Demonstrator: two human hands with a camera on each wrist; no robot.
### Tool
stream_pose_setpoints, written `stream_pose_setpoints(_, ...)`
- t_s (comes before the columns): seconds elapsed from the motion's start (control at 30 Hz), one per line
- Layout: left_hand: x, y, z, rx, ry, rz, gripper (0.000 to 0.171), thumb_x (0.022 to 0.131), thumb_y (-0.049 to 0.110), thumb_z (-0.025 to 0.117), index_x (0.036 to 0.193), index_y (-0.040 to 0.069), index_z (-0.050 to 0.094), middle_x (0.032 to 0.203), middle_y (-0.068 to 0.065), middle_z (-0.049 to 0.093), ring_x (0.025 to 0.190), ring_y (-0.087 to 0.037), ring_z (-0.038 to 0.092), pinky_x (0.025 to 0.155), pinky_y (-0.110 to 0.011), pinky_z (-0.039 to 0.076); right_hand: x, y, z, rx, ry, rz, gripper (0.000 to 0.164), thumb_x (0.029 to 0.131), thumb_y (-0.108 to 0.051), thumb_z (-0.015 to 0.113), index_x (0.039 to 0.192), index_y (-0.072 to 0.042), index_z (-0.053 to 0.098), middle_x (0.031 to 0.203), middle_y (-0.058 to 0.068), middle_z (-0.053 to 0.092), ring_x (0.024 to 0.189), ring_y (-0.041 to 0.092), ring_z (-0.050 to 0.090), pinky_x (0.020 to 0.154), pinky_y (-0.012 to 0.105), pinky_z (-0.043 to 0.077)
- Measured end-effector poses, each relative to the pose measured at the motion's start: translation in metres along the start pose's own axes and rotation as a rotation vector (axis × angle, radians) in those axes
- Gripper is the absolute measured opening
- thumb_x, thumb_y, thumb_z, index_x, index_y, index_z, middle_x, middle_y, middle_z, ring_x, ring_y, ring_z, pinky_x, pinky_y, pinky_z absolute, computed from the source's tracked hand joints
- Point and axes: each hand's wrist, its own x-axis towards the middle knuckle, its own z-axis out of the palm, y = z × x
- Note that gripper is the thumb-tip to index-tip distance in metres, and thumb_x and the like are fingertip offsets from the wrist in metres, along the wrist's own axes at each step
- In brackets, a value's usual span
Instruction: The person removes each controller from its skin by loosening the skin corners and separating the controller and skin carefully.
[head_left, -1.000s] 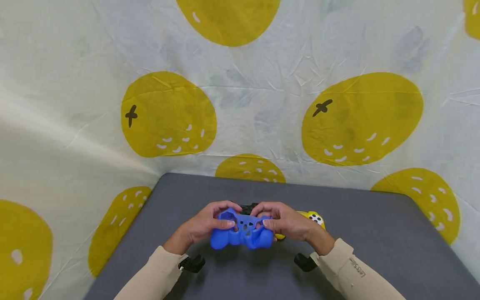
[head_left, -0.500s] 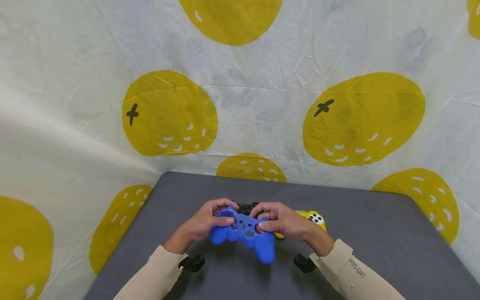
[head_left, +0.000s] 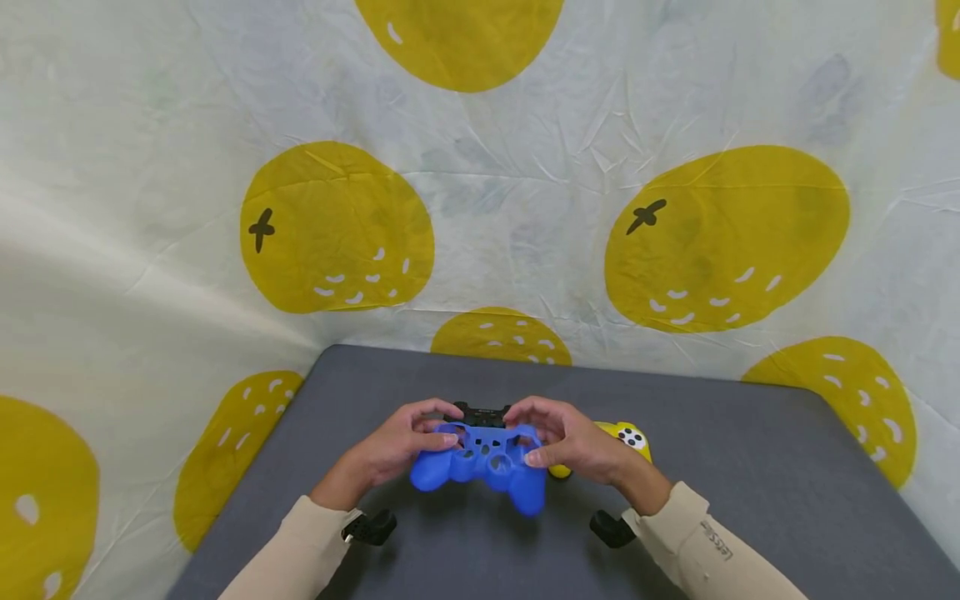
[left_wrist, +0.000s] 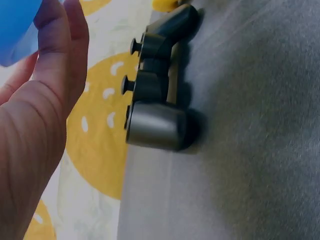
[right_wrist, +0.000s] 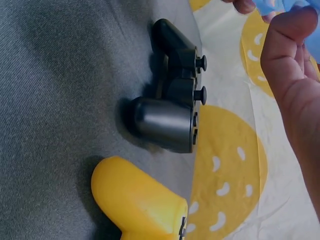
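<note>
A thin blue silicone controller cover (head_left: 480,471) with cut-out holes is held above the table by both hands. My left hand (head_left: 408,440) pinches its left upper part, thumb on the front face. On the other side my right hand (head_left: 576,442) pinches the right upper part in the same way. The cover shows holes right through and droops lower on its right side. Behind it a black game controller (head_left: 482,415) lies on the table, partly hidden in the head view; its two thumbsticks show in the left wrist view. Both wrist views show only a bit of the cover.
A yellow game controller (head_left: 630,435) lies right of the black one, partly behind my right hand. The dark grey table (head_left: 720,500) ends at a pale curtain (head_left: 517,242) printed with yellow fruit at the back and left.
The cover's right lower part, bent up earlier, now hangs down. My left hand has shifted slightly left and lower. More of the black controller shows between the hands.
</note>
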Motion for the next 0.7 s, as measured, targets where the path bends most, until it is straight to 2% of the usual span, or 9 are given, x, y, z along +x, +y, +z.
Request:
stream_pose_setpoints(0.1,-0.0028,0.0001,-0.0024,0.029,0.014,-0.011,0.055,0.096,0.019,0.075,0.141,-0.004,0.051,0.126,-0.015,0.073,0.108,-0.024,0.073,0.098,-0.045,0.060,-0.0010,0.0017,-0.0009,-0.028,0.040,0.021,0.057,0.095,-0.011,0.071,0.140,0.012,0.046,0.135,0.012,0.058,0.121,0.023,0.063,0.099,0.030,0.058)
stream_pose_setpoints(0.2,-0.0051,-0.0005,-0.0051,0.052,0.024,-0.015,0.053,0.096,0.018,0.074,0.139,-0.004,0.052,0.128,-0.015,0.071,0.109,-0.026,0.071,0.096,-0.049,0.061,-0.0018,0.0033,-0.0014,-0.050,0.082,0.033,0.055,0.096,-0.013,0.071,0.139,0.012,0.047,0.138,0.024,0.055,0.121,0.022,0.065,0.100,0.029,0.058)
stream_pose_setpoints(0.3,-0.0065,-0.0012,-0.0078,0.052,0.022,-0.022,0.052,0.097,0.016,0.074,0.139,-0.003,0.052,0.125,-0.014,0.069,0.104,-0.026,0.073,0.091,-0.049,0.062,-0.0027,0.0049,-0.0017,-0.077,0.120,0.049,0.055,0.097,-0.014,0.072,0.138,0.013,0.048,0.140,0.031,0.053,0.120,0.019,0.067,0.100,0.026,0.057)
stream_pose_setpoints(0.4,-0.0071,-0.0017,-0.0094,0.050,0.032,-0.024,0.054,0.096,0.017,0.075,0.140,-0.004,0.051,0.124,-0.016,0.068,0.101,-0.026,0.074,0.088,-0.048,0.063,-0.0032,0.0054,-0.0001,-0.093,0.135,0.089,0.054,0.097,-0.015,0.072,0.139,0.011,0.050,0.139,0.025,0.058,0.109,0.016,0.068,0.091,0.027,0.060)
stream_pose_setpoints(0.5,-0.0077,-0.0027,-0.0096,0.047,0.076,-0.023,0.058,0.096,0.019,0.076,0.142,-0.006,0.049,0.128,-0.020,0.066,0.100,-0.026,0.073,0.085,-0.047,0.064,-0.0037,0.0058,0.0027,-0.100,0.145,0.128,0.051,0.099,-0.017,0.071,0.142,0.005,0.053,0.140,0.022,0.060,0.102,0.014,0.068,0.084,0.030,0.061)
stream_pose_setpoints(0.6,-0.0079,-0.0041,-0.0086,0.032,0.135,-0.026,0.058,0.096,0.019,0.076,0.142,-0.006,0.049,0.134,-0.023,0.065,0.099,-0.026,0.073,0.084,-0.046,0.064,-0.0047,0.0062,0.0052,-0.095,0.161,0.140,0.053,0.099,-0.018,0.071,0.144,0.002,0.053,0.146,0.025,0.055,0.103,0.015,0.067,0.081,0.032,0.061)
stream_pose_setpoints(0.7,-0.0082,-0.0048,-0.0071,0.026,0.180,-0.021,0.055,0.097,0.019,0.076,0.141,-0.005,0.053,0.138,-0.024,0.063,0.100,-0.025,0.072,0.084,-0.044,0.064,-0.0057,0.0070,0.0065,-0.081,0.182,0.136,0.058,0.095,-0.015,0.075,0.145,0.002,0.052,0.151,0.027,0.049,0.114,0.021,0.067,0.086,0.032,0.061)
